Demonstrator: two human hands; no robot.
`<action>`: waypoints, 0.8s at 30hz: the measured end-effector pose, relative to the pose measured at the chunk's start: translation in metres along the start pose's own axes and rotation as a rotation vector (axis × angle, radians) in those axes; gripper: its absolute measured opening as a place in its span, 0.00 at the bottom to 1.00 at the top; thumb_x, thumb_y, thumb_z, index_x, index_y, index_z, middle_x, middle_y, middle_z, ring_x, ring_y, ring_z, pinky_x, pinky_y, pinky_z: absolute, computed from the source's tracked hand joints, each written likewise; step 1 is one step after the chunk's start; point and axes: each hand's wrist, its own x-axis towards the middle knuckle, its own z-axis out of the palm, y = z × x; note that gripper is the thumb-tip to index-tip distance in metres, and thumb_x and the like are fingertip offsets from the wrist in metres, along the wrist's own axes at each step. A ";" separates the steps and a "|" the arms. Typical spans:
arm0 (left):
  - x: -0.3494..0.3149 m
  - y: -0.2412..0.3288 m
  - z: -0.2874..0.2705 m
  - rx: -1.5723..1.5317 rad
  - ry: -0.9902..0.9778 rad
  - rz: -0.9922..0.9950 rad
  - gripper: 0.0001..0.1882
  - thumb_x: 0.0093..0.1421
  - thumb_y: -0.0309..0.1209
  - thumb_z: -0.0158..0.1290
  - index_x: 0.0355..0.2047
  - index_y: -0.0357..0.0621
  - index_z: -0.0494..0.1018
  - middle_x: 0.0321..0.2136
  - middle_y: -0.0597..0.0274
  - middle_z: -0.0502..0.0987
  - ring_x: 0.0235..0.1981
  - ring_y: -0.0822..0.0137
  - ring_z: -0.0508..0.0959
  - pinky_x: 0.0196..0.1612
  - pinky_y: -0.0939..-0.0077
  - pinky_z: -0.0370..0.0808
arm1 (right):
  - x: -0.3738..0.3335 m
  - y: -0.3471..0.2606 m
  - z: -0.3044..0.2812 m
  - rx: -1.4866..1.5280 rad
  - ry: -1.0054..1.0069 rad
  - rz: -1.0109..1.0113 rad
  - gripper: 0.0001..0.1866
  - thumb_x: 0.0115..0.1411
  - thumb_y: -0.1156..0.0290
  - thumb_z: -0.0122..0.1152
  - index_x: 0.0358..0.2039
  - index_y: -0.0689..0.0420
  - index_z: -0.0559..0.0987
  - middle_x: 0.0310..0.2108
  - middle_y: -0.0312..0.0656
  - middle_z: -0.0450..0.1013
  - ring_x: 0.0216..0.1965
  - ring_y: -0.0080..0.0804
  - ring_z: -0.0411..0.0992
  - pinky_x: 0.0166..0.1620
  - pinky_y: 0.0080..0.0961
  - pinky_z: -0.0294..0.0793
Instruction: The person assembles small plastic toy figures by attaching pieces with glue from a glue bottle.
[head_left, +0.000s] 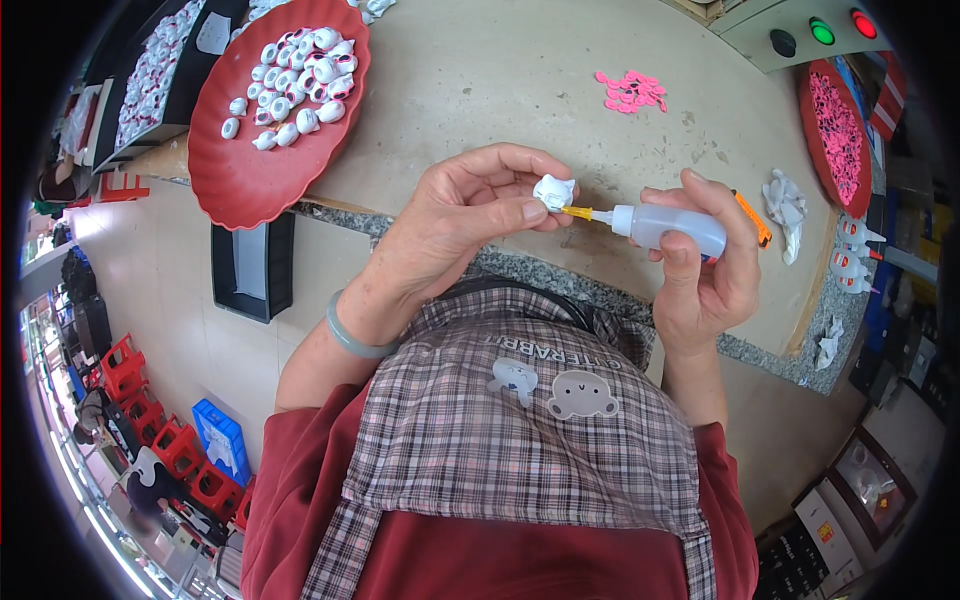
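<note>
Between the thumb and fingers of my left hand [480,195] is a small white cat-head-shaped piece [553,191], with two pointed ears at its top. My right hand [705,255] is wrapped round a translucent squeeze glue bottle [675,230], held nearly level. Its yellow needle tip [577,212] points left and meets or almost meets the lower edge of the white piece; I cannot tell which. Both hands are above the near side of the table. Whether any glue is coming out is too small to see.
A red scalloped tray [235,165] of similar white pieces stands at the left. Small pink pieces [632,92] lie on the tabletop [480,80]. Rightward are an orange cutter [752,220], crumpled tissue [785,210], a red tray [812,95] of pink pieces and several glue bottles [850,268].
</note>
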 end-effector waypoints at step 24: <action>0.001 -0.002 0.002 -0.013 0.012 -0.027 0.14 0.57 0.20 0.52 0.45 0.33 0.70 0.39 0.53 0.76 0.40 0.64 0.79 0.46 0.75 0.76 | -0.001 0.004 0.000 -0.061 0.031 -0.024 0.20 0.60 0.66 0.58 0.47 0.66 0.70 0.34 0.51 0.75 0.28 0.31 0.76 0.28 0.18 0.73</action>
